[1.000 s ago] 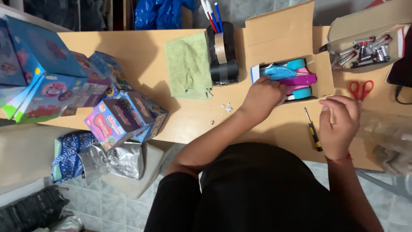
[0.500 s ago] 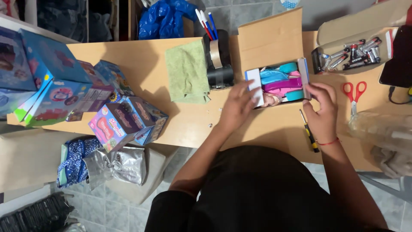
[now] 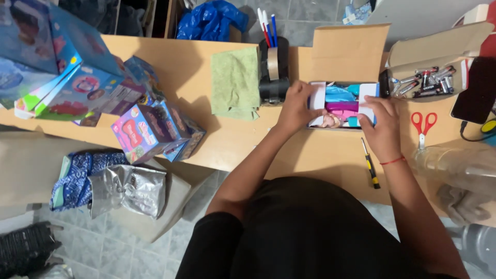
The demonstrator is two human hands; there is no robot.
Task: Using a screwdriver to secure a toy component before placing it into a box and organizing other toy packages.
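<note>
Surface: light wooden desk, seen from above; grey tiled floor below its near edge.

Both hands are on a small open toy box lying on a flat brown cardboard sheet toward the right half of the desk. Left hand is closed on the box's left white flap; right hand is closed on the right white flap — the hands sit apart, one at each end. Blue and pink plastic parts show inside the box between them.

Just left of the box: black tape dispenser with red and blue pens standing behind it, then a green cloth spread flat toward the far edge. Near the right hand, by the near edge — a black-and-yellow screwdriver. Red-handled scissors lie to the right. An open cardboard tray of batteries sits at the far right corner.

Left end of the desk: a stack of colourful toy boxes, some overhanging the near edge.

Floor: a silver foil bag and blue patterned packaging on cardboard. A blue plastic bag lies beyond the far edge.
</note>
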